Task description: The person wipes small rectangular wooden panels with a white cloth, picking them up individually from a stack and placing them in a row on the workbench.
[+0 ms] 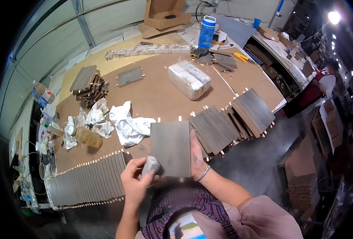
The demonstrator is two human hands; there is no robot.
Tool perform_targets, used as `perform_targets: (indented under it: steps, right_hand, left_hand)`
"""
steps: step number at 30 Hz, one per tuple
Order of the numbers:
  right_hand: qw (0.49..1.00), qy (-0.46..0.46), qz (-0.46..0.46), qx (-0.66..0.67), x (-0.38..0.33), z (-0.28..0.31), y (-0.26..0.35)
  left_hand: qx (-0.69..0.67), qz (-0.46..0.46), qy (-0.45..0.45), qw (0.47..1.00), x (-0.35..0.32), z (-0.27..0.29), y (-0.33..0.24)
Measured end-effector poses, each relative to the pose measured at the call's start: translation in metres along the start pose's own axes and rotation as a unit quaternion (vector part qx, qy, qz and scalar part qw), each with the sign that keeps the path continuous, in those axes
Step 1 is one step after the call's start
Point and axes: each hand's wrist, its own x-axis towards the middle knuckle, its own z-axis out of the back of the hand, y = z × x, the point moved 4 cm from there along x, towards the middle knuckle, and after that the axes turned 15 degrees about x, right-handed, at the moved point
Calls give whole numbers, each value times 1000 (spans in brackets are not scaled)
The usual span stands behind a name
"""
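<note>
Pale wall (pixel 51 46) rises behind the brown bench (pixel 144 89), and you have one grey panel (pixel 170 148) raised just in front of you, near the bench's front edge, its pegs (pixel 180 118) pointing away from you. Your right hand (pixel 197 153) supports it from behind and along the right edge, fingers extended rather than clenched, though the panel hides most of them. Your left hand (pixel 134 176) grasps a grey wad (pixel 151 165) at the panel's lower left corner; I cannot tell how firmly it presses.

With only that one hand backing it, too hard a push at the corner could twist the panel loose. Your bracelet (pixel 203 173) sits close to the panel's edge and could scratch it if your wrist rolls inward. Swinging your right arm wide might knock the stack (pixel 214 129) by the bench's edge, and your left elbow could disturb the row (pixel 86 181). If the bottle (pixel 89 137) tips, its yellowish liquid could reach the row too.
</note>
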Motion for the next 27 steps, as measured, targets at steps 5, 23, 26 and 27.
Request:
perform_targets:
  steps: [5,23,26,27]
  right_hand:
    - [997,-38,23,-68,7,20,-6]
    - [959,-143,-63,-237,-21,68,-46]
    - [977,-168,-108,-73,-34,46,-53]
    - [983,-116,-100,-97,-35,50,-48]
  left_hand:
    - [271,-371,36,888,-27,-30,-47]
    - [305,-381,-107,866,47,-9,-48]
    - [248,-236,-190,920,64,20,-37]
    - [220,-208,-188,934,55,22,-37]
